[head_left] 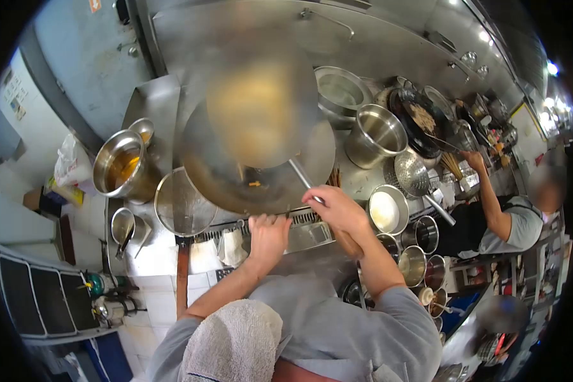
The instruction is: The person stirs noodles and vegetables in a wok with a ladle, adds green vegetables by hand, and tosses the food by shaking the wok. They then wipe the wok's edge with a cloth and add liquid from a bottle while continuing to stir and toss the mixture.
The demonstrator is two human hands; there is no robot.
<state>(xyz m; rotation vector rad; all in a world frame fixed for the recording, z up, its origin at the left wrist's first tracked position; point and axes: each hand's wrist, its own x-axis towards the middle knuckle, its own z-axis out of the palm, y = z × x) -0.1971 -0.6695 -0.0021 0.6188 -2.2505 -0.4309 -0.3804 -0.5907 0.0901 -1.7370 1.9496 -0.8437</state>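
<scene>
My right hand (339,205) is closed around the metal handle of a large round skimmer (297,172), held up over the wok. Its head is blurred and bears a yellowish mass of food (254,114), too smeared to name. Below stands a big wok (318,159), with a few small orange-yellow bits (254,184) at its bottom. My left hand (268,240) has its fingers curled over the wok's near rim. Just left of it lies a folded white cloth (233,248), and farther left a wire-mesh strainer (184,200) with a wooden handle.
A pot of orange-brown liquid (114,169) stands at left. To the right are a steel pot (377,134), a perforated ladle (412,173) and a bowl of white contents (386,210). Farther right, another person's arm (490,197) reaches towards a dark wok (420,118) with food.
</scene>
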